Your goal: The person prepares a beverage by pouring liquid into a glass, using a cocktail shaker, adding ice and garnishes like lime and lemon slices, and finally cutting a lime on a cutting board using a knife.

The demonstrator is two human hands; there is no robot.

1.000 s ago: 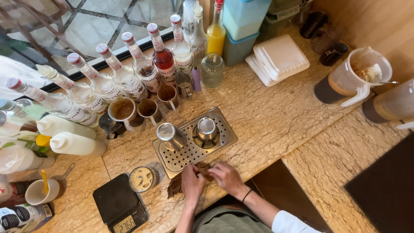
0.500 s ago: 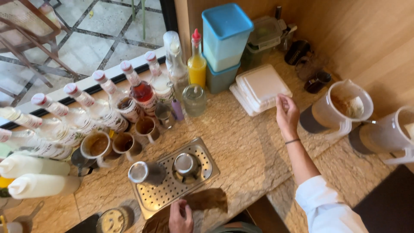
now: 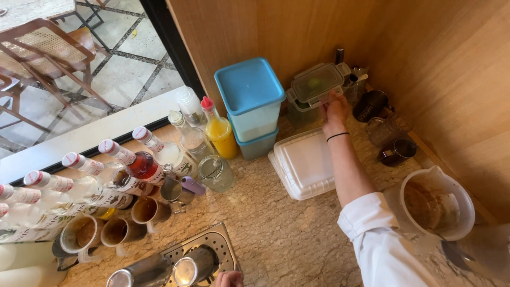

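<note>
Toward the upper right of the frame, the right hand (image 3: 333, 110) reaches to a clear lidded container (image 3: 317, 85) set against the wooden wall, its fingers (image 3: 330, 100) curled onto the front edge of the lid. Just left stand two stacked blue tubs (image 3: 249, 101); a white foam box (image 3: 304, 163) lies below on the stone surface (image 3: 276, 234). At bottom centre, only the left hand (image 3: 229, 278) fingertips show by the metal drip tray (image 3: 212, 250); whether they are spread I cannot tell.

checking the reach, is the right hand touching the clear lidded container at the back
Touching. The head view shows the right hand with its fingers laid on the front edge of the clear lidded container, no gap between them.
</note>
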